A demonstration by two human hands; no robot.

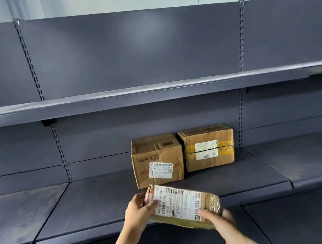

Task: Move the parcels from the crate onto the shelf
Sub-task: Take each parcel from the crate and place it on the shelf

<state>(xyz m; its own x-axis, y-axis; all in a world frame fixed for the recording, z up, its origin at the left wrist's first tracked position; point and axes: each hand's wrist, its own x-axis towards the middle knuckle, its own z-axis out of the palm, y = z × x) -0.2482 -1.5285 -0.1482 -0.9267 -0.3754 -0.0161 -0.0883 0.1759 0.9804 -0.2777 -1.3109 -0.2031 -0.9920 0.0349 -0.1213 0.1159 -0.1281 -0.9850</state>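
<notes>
Parcels are the matter here: a flat cardboard parcel (pixel 181 204) with a large white label sits tilted between both hands, held in the air just above the front edge of the middle shelf (pixel 96 198). The left hand (pixel 137 211) grips its left end with thumb on top, while the right hand (pixel 216 217) holds the right end, fingers curled around it. Behind it, two cardboard boxes (pixel 158 159) stand side by side on that shelf near the back panel.
</notes>
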